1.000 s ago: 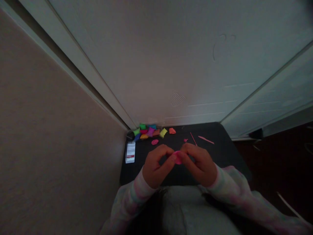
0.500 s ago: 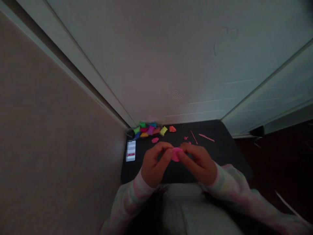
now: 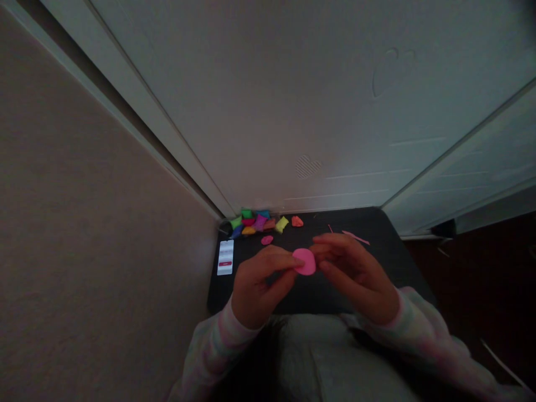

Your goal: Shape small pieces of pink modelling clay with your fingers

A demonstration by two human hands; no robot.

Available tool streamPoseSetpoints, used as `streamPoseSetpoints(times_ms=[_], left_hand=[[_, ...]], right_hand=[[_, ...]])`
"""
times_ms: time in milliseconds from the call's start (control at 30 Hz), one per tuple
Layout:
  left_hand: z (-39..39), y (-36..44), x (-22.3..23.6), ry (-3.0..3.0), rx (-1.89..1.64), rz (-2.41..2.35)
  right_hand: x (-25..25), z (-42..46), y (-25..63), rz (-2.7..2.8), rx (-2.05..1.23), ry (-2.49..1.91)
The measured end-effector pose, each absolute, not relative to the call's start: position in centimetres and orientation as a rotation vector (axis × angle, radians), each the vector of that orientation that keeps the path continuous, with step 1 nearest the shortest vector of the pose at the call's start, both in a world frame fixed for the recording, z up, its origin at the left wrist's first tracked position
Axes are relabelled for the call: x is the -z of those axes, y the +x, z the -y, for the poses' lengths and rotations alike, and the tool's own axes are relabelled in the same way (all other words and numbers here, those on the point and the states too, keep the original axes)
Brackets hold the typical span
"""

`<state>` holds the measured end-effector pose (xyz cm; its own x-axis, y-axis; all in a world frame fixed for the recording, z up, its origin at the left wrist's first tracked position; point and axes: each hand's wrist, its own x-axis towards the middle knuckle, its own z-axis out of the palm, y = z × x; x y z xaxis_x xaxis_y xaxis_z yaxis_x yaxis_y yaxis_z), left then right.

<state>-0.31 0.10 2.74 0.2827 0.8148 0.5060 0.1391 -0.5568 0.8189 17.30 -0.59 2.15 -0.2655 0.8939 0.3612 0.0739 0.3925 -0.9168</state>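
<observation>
A flat, rounded piece of pink modelling clay (image 3: 307, 262) is pinched at its left edge by my left hand (image 3: 262, 285), thumb and fingers on either side. My right hand (image 3: 358, 273) is just right of the clay, its thumb and fingers apart and curved. Whether a right fingertip still touches the clay's edge is hard to tell. Behind my left hand, a smaller pink clay lump (image 3: 267, 240) lies on the dark table (image 3: 276, 301). Past my right hand lies a thin pink tool (image 3: 355, 237), partly covered by the fingers.
Several colourful clay packets (image 3: 259, 222) are heaped at the table's back left, near a yellow packet (image 3: 282, 224) and an orange lump (image 3: 297, 221). A phone (image 3: 225, 258) with a lit screen lies at the left edge. A white panel (image 3: 259, 111) rises behind the table.
My right hand has let go of its pinch and moved right, its fingers spreading. The pink clay stays in my left hand, now showing more of its flat face.
</observation>
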Motion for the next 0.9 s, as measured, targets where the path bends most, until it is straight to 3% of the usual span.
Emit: streamPoseSetpoints(times_ms=[367,900], left_hand=[[0.1,-0.1,-3.2,1.8,-1.337,-0.738],[0.4,-0.3,-4.1,1.811,-1.315,-0.721]], right_hand=[[-4.0,0.7,17.5,1.794,-0.713,-0.799],[-4.4,1.1,17.3,1.759,-0.73,-0.772]])
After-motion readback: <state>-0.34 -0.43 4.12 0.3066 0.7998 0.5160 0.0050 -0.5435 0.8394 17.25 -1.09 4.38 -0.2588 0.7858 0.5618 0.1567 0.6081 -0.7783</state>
